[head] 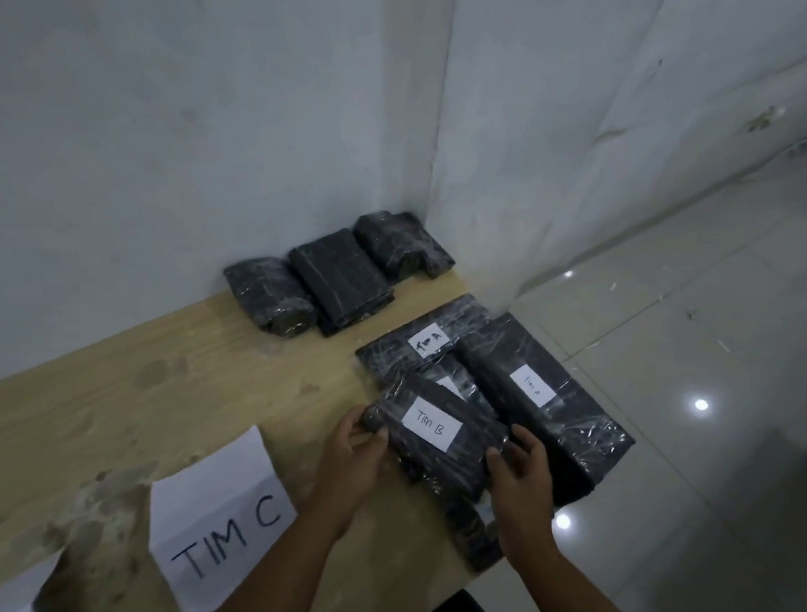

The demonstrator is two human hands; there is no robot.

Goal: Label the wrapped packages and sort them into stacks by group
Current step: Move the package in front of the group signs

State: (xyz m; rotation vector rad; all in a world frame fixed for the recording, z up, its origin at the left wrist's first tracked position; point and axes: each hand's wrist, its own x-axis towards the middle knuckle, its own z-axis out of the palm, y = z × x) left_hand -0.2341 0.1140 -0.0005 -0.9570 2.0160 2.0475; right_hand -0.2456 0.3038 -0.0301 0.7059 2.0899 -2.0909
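Both hands curl round a wrapped package labelled TIM B: the left hand grips its far end, the right hand its near end. It lies on other packages at the table's right edge, just beside a Tim A package. Three unlabelled packages sit far, against the wall. A TIM C sign lies near left.

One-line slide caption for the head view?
Left hand and right hand grip a black plastic-wrapped package labelled TIM B beside a white paper TIM C sign on a wooden table.
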